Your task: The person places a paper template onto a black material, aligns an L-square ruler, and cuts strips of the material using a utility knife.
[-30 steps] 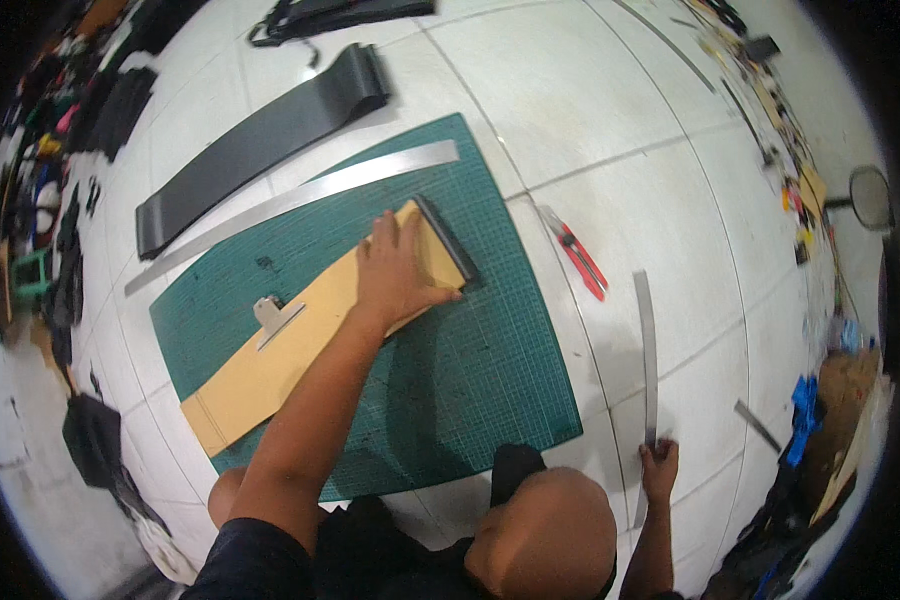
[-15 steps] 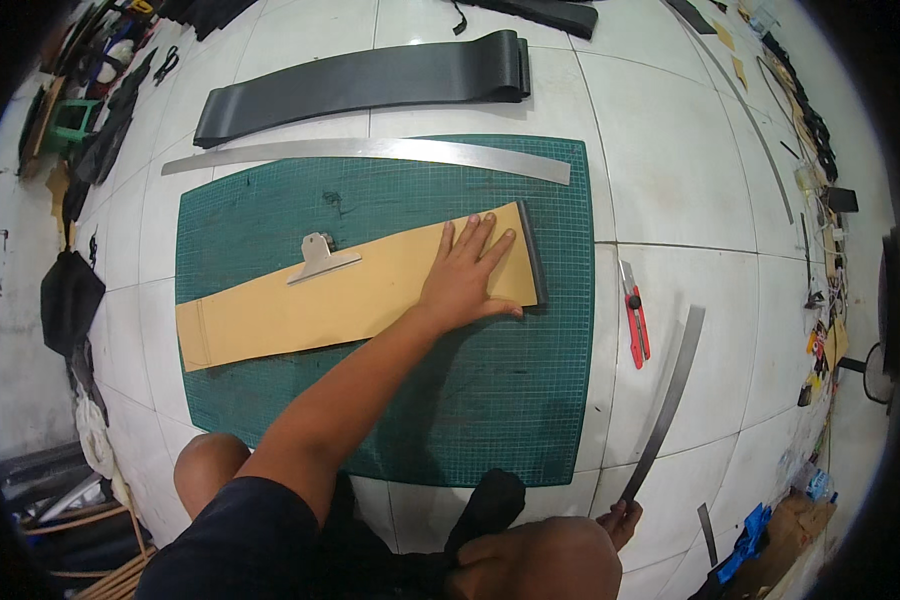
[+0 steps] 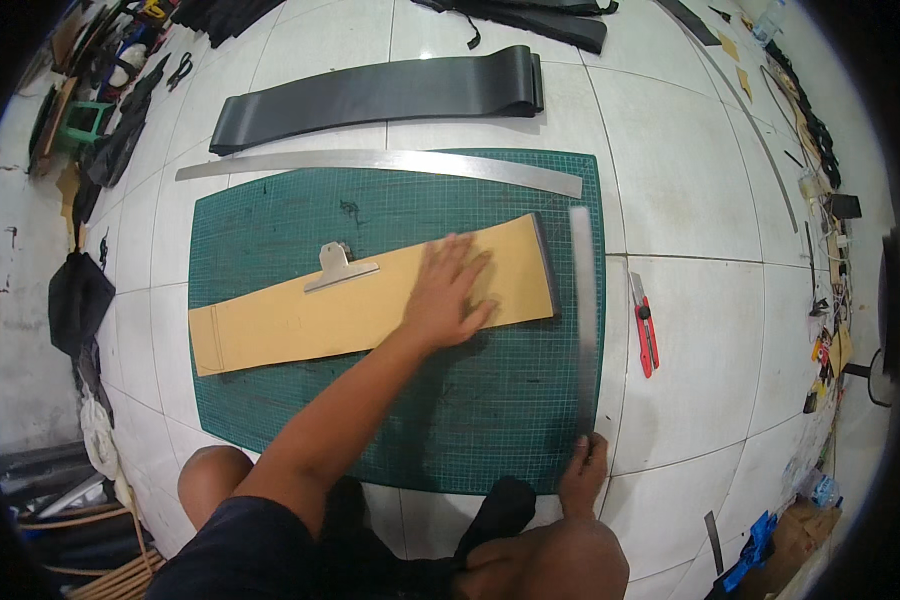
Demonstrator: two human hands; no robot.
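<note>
My left hand (image 3: pixel 448 292) lies flat, fingers spread and slightly blurred, on a long tan card template (image 3: pixel 270 332). Under the template's right end a dark strip of sheet material (image 3: pixel 547 262) peeks out. A metal bulldog clip (image 3: pixel 340 270) grips the template's far edge. In my right hand (image 3: pixel 582 475) is the near end of a steel ruler (image 3: pixel 584 310), its fingers closed round it. That ruler stretches away from me along the right side of the green cutting mat (image 3: pixel 370 425), apart from the template's right end.
Across the mat's far edge lies a longer metal ruler (image 3: pixel 390 162). Beyond it is a folded length of black sheet material (image 3: pixel 370 98). A red utility knife (image 3: pixel 646 325), blade out, rests on the tiles right of the mat. Black scissors (image 3: pixel 179 70) lie far left.
My right hand has brought the ruler leftward from the tiles to over the mat's right edge. My left hand has slid left along the template, away from its right end.
</note>
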